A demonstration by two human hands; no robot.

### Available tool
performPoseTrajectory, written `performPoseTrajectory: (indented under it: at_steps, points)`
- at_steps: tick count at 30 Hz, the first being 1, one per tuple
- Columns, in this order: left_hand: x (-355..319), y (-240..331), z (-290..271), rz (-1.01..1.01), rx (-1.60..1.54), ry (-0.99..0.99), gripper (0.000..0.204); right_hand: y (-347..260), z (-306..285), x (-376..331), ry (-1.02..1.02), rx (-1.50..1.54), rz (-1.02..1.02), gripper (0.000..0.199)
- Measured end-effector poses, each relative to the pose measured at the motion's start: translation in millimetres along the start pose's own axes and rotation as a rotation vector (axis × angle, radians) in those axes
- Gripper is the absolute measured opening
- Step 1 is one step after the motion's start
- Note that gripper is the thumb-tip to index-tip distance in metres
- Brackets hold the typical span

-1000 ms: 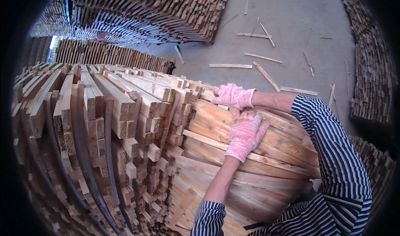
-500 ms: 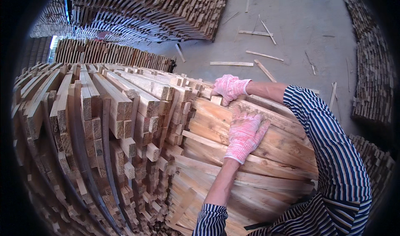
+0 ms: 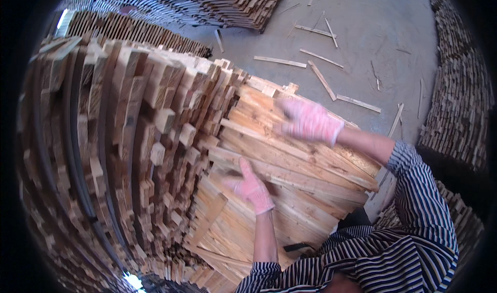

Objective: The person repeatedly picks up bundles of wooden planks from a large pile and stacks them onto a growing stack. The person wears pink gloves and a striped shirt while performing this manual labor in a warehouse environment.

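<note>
Both my hands wear pink-and-white knit gloves and hold nothing. My left hand [image 3: 251, 188] hovers over the pale wooden boards [image 3: 305, 184], its thumb raised apart from the fingers, which blur toward the timber stack's side. Farther off and to the right, my right hand [image 3: 313, 122] is above the top boards, fingers stretched leftward and smeared by motion; whether it touches the wood I cannot tell. Short wood ends [image 3: 269, 91] stick up at the far edge of the boards. A short slat [image 3: 209, 218] leans across the boards at the lower left.
A tall stack of squared timber [image 3: 150, 132] with uneven jutting ends rises close on the left. More lumber stacks [image 3: 222, 3] stand at the back and along the right [image 3: 455, 86]. Loose wood strips [image 3: 322, 81] lie scattered on the grey floor [image 3: 373, 29].
Both hands have come off the top boards. My left hand has moved nearer and leftward, my right hand nearer and rightward. The view has shifted, showing the left stack higher up.
</note>
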State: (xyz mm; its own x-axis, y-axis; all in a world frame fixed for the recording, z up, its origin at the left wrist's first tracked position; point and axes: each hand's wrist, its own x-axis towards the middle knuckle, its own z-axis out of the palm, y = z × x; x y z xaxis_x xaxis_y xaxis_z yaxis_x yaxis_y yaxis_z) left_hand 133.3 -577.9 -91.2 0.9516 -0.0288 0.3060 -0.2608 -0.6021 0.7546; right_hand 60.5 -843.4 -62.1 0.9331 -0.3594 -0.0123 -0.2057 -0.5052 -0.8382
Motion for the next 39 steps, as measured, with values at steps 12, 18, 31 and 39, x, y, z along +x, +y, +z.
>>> performPoseTrajectory:
  at_steps: [12, 18, 31, 39]
  points:
    - [-10, 43, -28, -0.909, -0.745, -0.393, 0.066, -57, 25, -71, -0.134, -0.144, 0.059, 0.031]
    - [-17, 53, -15, -0.872, -0.982, -0.422, 0.077, -105, -1, -124, -0.341, -0.072, 0.034, 0.071]
    - [-17, 127, 60, -0.735, -0.986, -0.671, 0.081, -67, -44, -132, -0.202, -0.089, 0.236, 0.087]
    - [6, 100, 71, 0.053, -0.113, -0.666, 0.089, -49, -59, -68, -0.178, -0.162, 0.396, 0.082]
